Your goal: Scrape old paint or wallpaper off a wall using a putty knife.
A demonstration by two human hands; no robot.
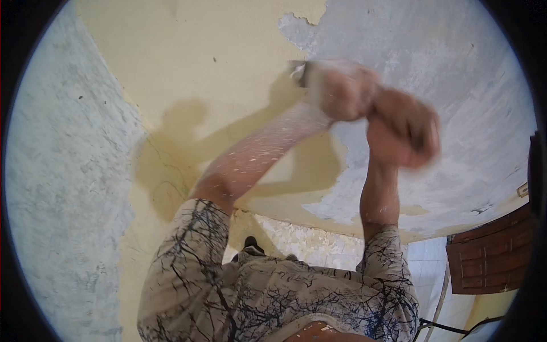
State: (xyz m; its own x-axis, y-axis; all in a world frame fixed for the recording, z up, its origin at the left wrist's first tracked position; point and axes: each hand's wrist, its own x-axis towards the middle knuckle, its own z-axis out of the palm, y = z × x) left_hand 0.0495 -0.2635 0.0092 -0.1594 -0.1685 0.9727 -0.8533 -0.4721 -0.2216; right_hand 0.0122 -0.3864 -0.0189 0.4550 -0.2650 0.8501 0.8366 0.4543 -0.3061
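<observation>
Both hands are raised close together in front of the wall and blurred by motion. My left hand (344, 92) is closed on a small hand tool (300, 73), whose dark and shiny metal end sticks out on the left; its exact kind is too blurred to tell. Against it, on the right, my right hand (404, 128) is curled in line with the tool, apparently around its other end, though fingers and blur hide the grip. Pale flecks cover my left forearm (260, 149). Facing me, the wall has yellow paint (239, 38) and a bare grey patch (461, 94) with a ragged edge.
Another grey, stripped wall surface (64, 171) stands at left. Pale flakes (299, 235) litter the floor by a dark shoe (252, 243). A brown panelled wooden door (491, 252) is at lower right, below a wall fitting (522, 190). A dark bar (444, 328) shows near the bottom right.
</observation>
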